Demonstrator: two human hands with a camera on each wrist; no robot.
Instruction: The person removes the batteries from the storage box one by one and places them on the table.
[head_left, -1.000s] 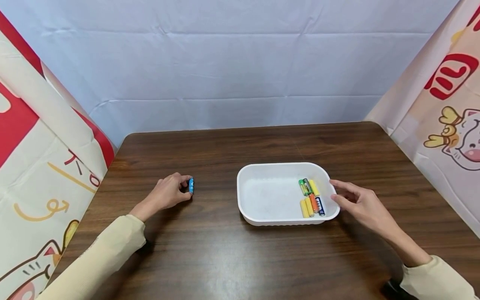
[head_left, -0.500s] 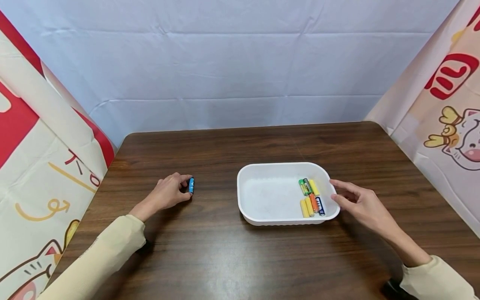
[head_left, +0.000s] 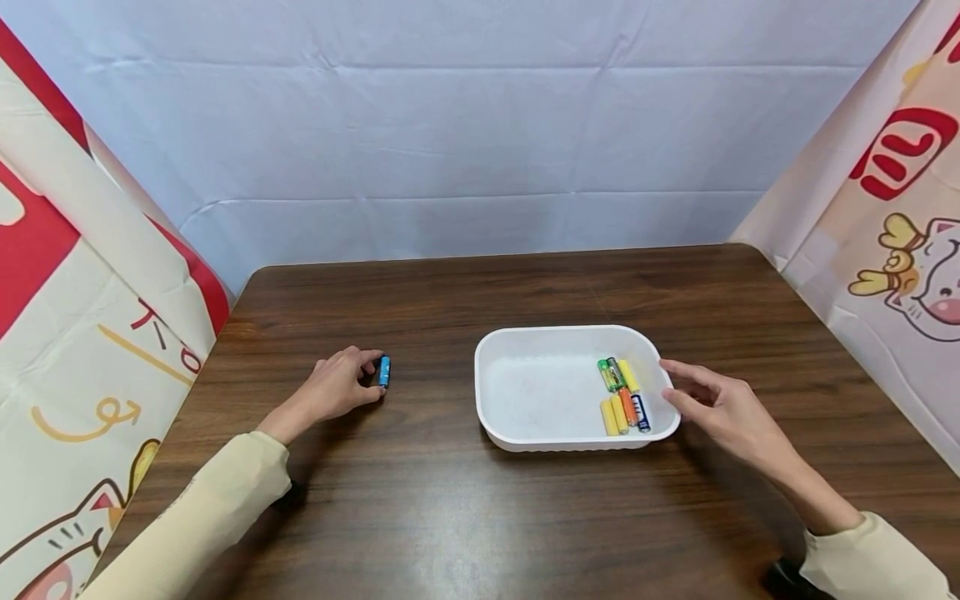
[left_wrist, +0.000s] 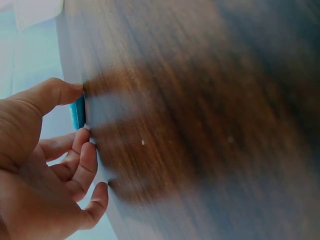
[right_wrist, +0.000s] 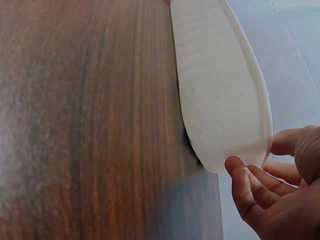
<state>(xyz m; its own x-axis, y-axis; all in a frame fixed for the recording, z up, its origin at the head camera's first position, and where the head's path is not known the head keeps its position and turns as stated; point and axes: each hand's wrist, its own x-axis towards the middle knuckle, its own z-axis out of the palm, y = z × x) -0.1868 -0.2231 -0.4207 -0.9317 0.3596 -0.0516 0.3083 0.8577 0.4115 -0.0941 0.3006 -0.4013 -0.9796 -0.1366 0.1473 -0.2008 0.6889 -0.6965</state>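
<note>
A blue battery [head_left: 385, 372] lies on the wooden table, left of the tub. My left hand [head_left: 339, 385] pinches it end to end between thumb and index finger; in the left wrist view, part of the battery [left_wrist: 77, 112] shows between the fingertips. The white plastic tub [head_left: 525, 439] stands right of centre. My right hand [head_left: 723, 412] rests against its right end, with thumb and index fingertips at the rim and the other fingers loosely bent. In the right wrist view, fingertips [right_wrist: 233, 163] touch the tub's outer wall [right_wrist: 220, 90].
Several batteries lie in the tub's right part, among them a green one [head_left: 605, 375], an orange one [head_left: 627, 406], a dark blue one [head_left: 640, 412] and a yellow one [head_left: 608, 417]. The brown table [head_left: 450, 517] ends at a pale cloth backdrop [head_left: 480, 150]. Printed cloths hang at both sides.
The blue battery has shifted very slightly to the right at my left fingertips. My right hand and the tub have stayed in place.
</note>
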